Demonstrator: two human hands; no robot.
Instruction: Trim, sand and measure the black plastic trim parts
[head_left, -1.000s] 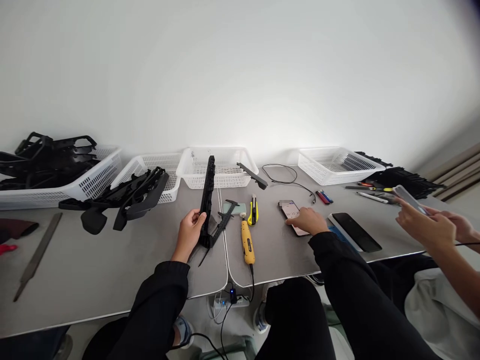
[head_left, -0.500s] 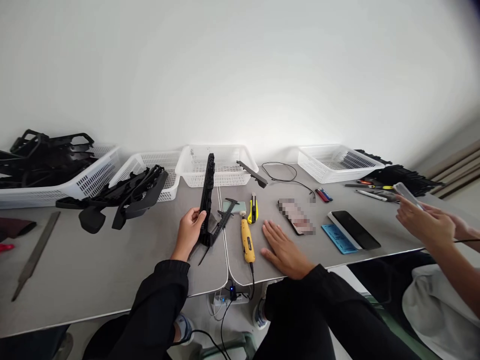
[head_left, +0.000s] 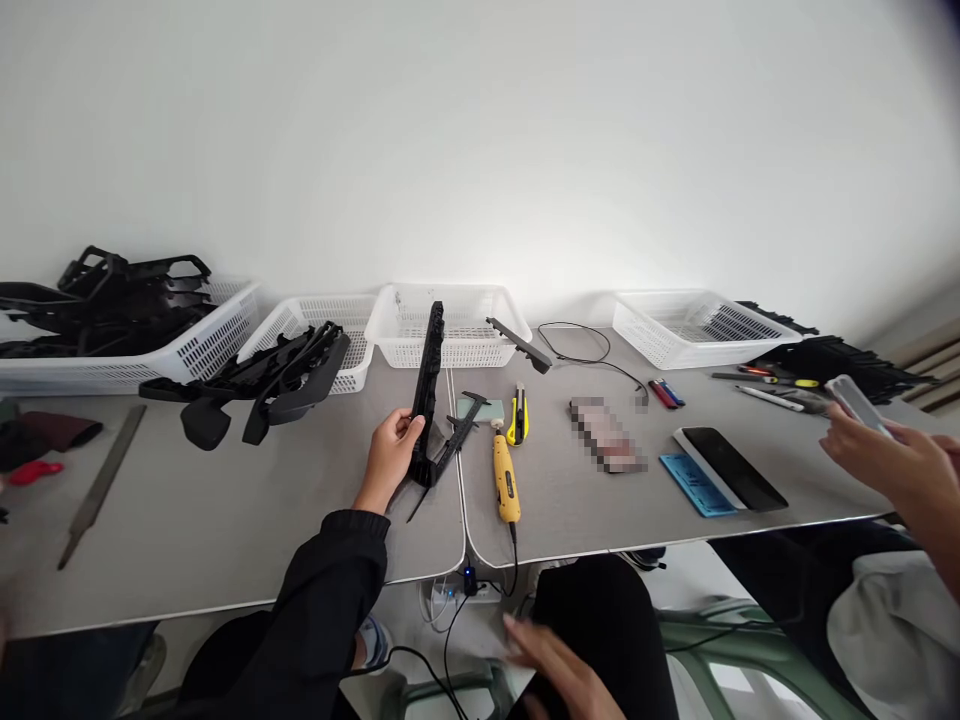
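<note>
My left hand (head_left: 391, 452) is closed around the lower part of a long black plastic trim piece (head_left: 429, 385), which stands nearly upright above the table. Just right of it lies a dark caliper (head_left: 457, 432), partly over a pale green block (head_left: 486, 411). My right hand (head_left: 559, 665) is below the table edge, over my lap, blurred by motion; its fingers look stretched out and nothing shows in them. On the table above it lie a yellow corded rotary tool (head_left: 505, 480) and a yellow utility knife (head_left: 518, 416).
White baskets line the wall; the middle basket (head_left: 390, 350) has a black part (head_left: 519, 345) on its rim. Black parts (head_left: 285, 385) overhang another. A file (head_left: 105, 480) lies left. At right are a phone (head_left: 731, 470), a blue card (head_left: 697, 486) and another person's hands (head_left: 885, 460).
My right hand has lifted off the tabletop and moved down and left to my lap. My left hand still holds the trim piece. The view has shifted slightly left.
</note>
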